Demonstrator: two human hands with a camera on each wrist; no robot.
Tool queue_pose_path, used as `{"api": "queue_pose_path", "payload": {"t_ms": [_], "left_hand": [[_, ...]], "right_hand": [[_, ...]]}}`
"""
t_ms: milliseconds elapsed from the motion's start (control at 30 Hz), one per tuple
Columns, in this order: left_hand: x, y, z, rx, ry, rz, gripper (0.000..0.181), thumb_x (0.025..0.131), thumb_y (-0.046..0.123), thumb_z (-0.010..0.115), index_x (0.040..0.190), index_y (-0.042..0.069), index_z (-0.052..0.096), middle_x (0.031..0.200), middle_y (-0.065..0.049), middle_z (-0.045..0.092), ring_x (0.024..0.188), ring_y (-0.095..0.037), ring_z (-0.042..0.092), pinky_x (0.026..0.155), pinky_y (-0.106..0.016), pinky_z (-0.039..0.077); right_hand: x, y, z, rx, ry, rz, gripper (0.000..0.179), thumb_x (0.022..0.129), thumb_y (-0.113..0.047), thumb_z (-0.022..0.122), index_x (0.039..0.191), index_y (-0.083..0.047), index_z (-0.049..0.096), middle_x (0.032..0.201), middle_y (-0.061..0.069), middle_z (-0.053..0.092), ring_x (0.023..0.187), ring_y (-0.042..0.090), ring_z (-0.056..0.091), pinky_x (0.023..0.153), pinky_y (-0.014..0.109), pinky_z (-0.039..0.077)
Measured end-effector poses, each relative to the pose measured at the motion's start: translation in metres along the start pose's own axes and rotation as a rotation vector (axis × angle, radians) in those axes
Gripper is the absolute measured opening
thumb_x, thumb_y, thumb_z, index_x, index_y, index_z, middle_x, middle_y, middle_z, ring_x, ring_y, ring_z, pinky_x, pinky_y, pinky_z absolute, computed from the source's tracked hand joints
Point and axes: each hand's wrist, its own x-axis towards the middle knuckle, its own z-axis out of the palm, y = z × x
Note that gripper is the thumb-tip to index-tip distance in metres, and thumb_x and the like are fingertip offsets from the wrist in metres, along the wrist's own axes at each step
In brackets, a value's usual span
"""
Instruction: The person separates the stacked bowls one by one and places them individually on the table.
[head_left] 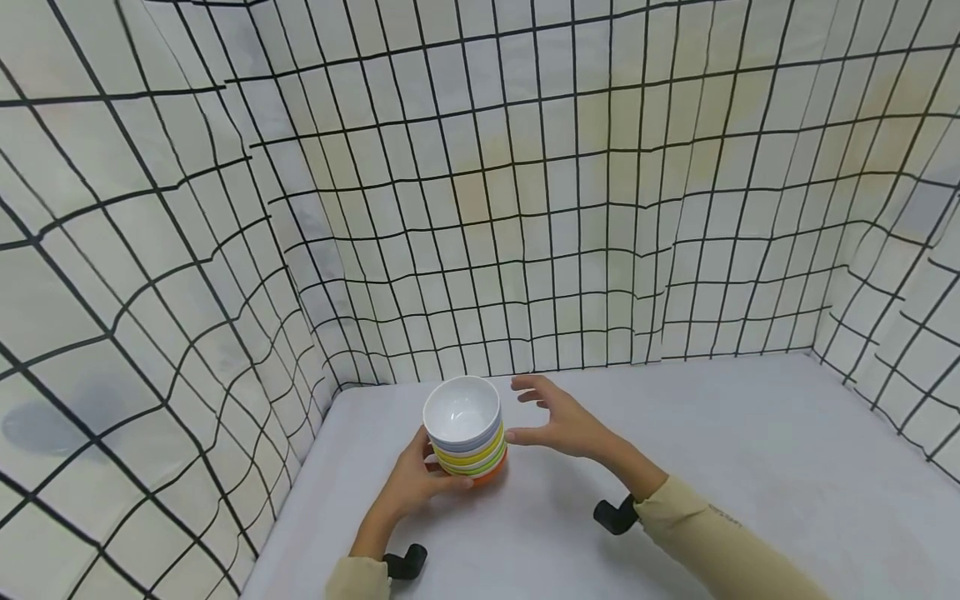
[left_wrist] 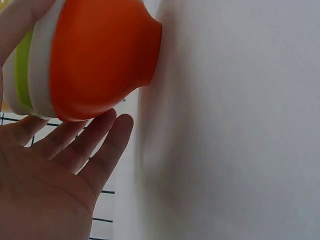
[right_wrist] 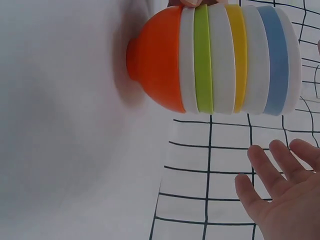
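A stack of nested bowls (head_left: 467, 429) stands near the back left of the table, mouths up. Its bottom bowl is orange (right_wrist: 162, 60); above come bands of green, yellow and blue between white ones. My left hand (head_left: 414, 482) holds the stack low down, thumb on the near side and fingers reaching round the left and far side. In the left wrist view, the left hand's fingers (left_wrist: 95, 145) lie along the orange bowl (left_wrist: 100, 55). My right hand (head_left: 564, 422) hovers just right of the stack, thumb and fingers spread, gripping nothing.
A white table (head_left: 735, 450) spreads under the hands. Pale sheeting with a black grid (head_left: 525, 208) rises behind it and along both sides. Black pieces (head_left: 615, 516) sit at both wrists, beside the beige sleeves (head_left: 712, 537).
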Motion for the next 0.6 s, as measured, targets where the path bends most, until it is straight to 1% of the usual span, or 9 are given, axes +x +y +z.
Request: {"api": "queue_pose_path", "payload": {"t_ms": [100,167,300,333,400,600], "left_hand": [[0.002,-0.002,0.001,-0.014,-0.015,0.011,0.106,0.063,0.027,0.099,0.151,0.03,0.039,0.142,0.003,0.058,0.128,-0.025,0.059,0.1,-0.034,0.058],[0.002,-0.004,0.0,-0.012,-0.02,0.026,0.105,0.064,0.026,0.099,0.151,0.027,0.039,0.142,0.001,0.059,0.128,-0.026,0.059,0.098,-0.032,0.058],[0.003,-0.008,0.001,-0.018,-0.034,0.024,0.104,0.065,0.024,0.099,0.151,0.026,0.04,0.143,0.002,0.058,0.129,-0.025,0.059,0.097,-0.03,0.056],[0.003,-0.009,0.002,-0.022,-0.038,0.025,0.104,0.065,0.023,0.099,0.151,0.026,0.04,0.143,0.001,0.058,0.129,-0.025,0.059,0.098,-0.03,0.056],[0.004,-0.01,0.003,-0.031,-0.046,0.016,0.103,0.064,0.023,0.099,0.15,0.029,0.041,0.142,0.004,0.059,0.128,-0.023,0.059,0.099,-0.03,0.055],[0.008,-0.013,0.005,-0.031,-0.063,0.027,0.102,0.067,0.023,0.097,0.151,0.029,0.04,0.142,0.003,0.058,0.129,-0.023,0.059,0.104,-0.033,0.053]], "right_hand": [[0.01,-0.003,0.009,0.015,-0.03,-0.041,0.089,0.081,-0.041,0.086,0.153,-0.017,0.041,0.155,0.005,0.049,0.139,0.029,0.052,0.118,0.057,0.042],[0.015,-0.005,0.015,0.023,-0.052,-0.06,0.091,0.081,-0.043,0.086,0.154,-0.016,0.039,0.155,0.006,0.048,0.139,0.03,0.052,0.119,0.057,0.042],[0.024,-0.005,0.024,0.051,-0.083,-0.081,0.092,0.08,-0.041,0.086,0.155,-0.016,0.038,0.155,0.006,0.047,0.139,0.03,0.051,0.118,0.056,0.043],[0.026,-0.005,0.025,0.055,-0.088,-0.078,0.093,0.08,-0.041,0.087,0.155,-0.017,0.038,0.155,0.005,0.047,0.138,0.03,0.051,0.118,0.056,0.043],[0.028,-0.004,0.028,0.064,-0.093,-0.07,0.094,0.08,-0.04,0.087,0.156,-0.018,0.037,0.155,0.004,0.047,0.138,0.029,0.051,0.116,0.056,0.044],[0.033,-0.005,0.034,0.094,-0.098,-0.031,0.1,0.078,-0.042,0.088,0.158,-0.017,0.033,0.152,0.006,0.048,0.138,0.033,0.05,0.111,0.056,0.049]]}}
